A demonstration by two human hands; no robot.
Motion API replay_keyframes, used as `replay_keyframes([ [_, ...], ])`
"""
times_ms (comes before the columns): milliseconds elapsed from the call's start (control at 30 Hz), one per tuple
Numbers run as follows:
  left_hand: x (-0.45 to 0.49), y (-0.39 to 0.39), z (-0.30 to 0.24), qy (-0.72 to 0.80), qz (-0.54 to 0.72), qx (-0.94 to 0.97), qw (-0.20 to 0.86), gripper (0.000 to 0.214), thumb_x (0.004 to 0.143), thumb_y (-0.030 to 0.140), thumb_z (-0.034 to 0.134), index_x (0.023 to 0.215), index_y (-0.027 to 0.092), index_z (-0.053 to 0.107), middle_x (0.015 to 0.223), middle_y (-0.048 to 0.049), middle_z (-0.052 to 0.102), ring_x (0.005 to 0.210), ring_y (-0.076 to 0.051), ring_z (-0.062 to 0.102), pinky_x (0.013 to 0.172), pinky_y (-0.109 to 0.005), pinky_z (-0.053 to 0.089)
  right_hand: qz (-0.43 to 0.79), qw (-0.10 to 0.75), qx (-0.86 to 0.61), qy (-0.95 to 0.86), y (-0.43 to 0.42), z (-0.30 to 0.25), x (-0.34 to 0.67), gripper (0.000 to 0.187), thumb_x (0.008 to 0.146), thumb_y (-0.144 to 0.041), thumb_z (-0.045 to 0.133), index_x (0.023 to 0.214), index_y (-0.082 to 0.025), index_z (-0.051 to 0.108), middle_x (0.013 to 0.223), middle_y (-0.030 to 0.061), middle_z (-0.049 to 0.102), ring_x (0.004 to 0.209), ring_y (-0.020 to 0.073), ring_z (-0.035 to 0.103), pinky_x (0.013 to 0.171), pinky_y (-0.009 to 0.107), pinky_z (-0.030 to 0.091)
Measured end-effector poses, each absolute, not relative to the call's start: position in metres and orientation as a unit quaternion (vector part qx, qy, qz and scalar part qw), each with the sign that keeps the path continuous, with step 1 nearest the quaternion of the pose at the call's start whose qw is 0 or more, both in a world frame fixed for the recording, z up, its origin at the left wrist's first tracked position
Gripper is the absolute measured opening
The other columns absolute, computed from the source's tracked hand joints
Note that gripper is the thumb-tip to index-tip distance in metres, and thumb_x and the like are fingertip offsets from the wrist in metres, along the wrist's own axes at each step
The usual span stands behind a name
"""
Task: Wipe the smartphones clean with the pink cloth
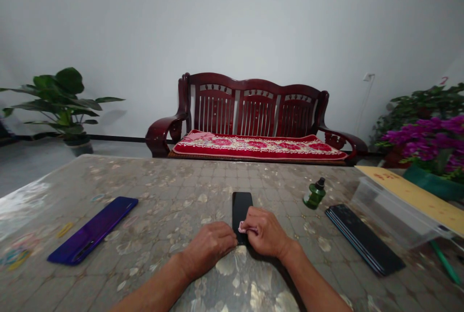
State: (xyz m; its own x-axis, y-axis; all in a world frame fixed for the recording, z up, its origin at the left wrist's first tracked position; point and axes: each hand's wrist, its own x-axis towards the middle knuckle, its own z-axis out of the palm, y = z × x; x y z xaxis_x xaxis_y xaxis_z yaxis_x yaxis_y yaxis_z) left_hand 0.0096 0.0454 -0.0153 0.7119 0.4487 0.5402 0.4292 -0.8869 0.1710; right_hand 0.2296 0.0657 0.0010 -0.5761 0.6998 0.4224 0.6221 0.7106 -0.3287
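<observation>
A black smartphone (241, 205) lies on the table, screen up, straight in front of me. At its lower left edge rests my left hand (214, 242), fingers closed together and pressed against the phone's side. My right hand (267, 230) is closed in a pinch around a small pink cloth (243, 228), which touches the screen. The lower part of the phone is partly hidden by my hands. To the right stands a small green bottle (313, 195) with a black cap.
A blue-purple phone (94, 230) lies at left, near some coloured bands (20, 254). At right are a stack of phones (364, 238), a clear plastic box (397, 213) with a yellow sheet on top, and purple flowers (427, 140). A wooden bench (255, 109) stands beyond the table (163, 181).
</observation>
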Motion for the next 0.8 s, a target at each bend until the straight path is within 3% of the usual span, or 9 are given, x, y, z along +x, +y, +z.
replay_keyframes([
  [233, 0.0094, 0.0448, -0.0163, 0.244, 0.29, 0.925, 0.017, 0.034, 0.103, 0.031, 0.042, 0.084, 0.019, 0.067, 0.075, -0.004, 0.065, 0.075, -0.014, 0.063, 0.074, -0.024, 0.048, 0.062, 0.311, -0.411, -0.855, 0.0664, -0.0021, 0.2323, 0.027, 0.076, -0.003, 0.053, 0.08, -0.022, 0.071, 0.073, 0.0016, 0.06, 0.073, 0.0152, 0.055, 0.068, 0.026, 0.038],
  [367, 0.0096, 0.0445, -0.014, 0.261, 0.282, 0.923, 0.038, 0.031, 0.1, 0.036, 0.048, 0.082, 0.019, 0.067, 0.075, -0.0031, 0.067, 0.074, -0.016, 0.063, 0.072, -0.025, 0.047, 0.072, 0.293, -0.362, -0.882, 0.0618, -0.0007, 0.2325, 0.027, 0.071, -0.002, 0.053, 0.078, -0.022, 0.07, 0.073, 0.0014, 0.058, 0.073, 0.0151, 0.055, 0.066, 0.025, 0.038],
  [533, 0.0109, 0.0428, -0.0094, 0.314, 0.284, 0.905, 0.04, 0.033, 0.1, 0.026, 0.04, 0.081, 0.018, 0.066, 0.074, -0.004, 0.068, 0.071, -0.017, 0.063, 0.073, -0.028, 0.047, 0.062, 0.294, -0.367, -0.88, 0.0589, 0.0007, 0.2312, 0.028, 0.07, -0.001, 0.052, 0.076, -0.022, 0.07, 0.072, 0.0007, 0.059, 0.071, 0.0146, 0.055, 0.066, 0.025, 0.037],
  [800, 0.0142, 0.0424, -0.0079, 0.331, 0.281, 0.9, 0.046, 0.031, 0.099, 0.024, 0.04, 0.083, 0.018, 0.066, 0.077, -0.004, 0.068, 0.073, -0.017, 0.063, 0.072, -0.027, 0.047, 0.055, 0.299, -0.35, -0.886, 0.0594, -0.0028, 0.2302, 0.029, 0.07, -0.002, 0.051, 0.079, -0.022, 0.069, 0.075, 0.0013, 0.059, 0.074, 0.0153, 0.055, 0.069, 0.026, 0.038],
])
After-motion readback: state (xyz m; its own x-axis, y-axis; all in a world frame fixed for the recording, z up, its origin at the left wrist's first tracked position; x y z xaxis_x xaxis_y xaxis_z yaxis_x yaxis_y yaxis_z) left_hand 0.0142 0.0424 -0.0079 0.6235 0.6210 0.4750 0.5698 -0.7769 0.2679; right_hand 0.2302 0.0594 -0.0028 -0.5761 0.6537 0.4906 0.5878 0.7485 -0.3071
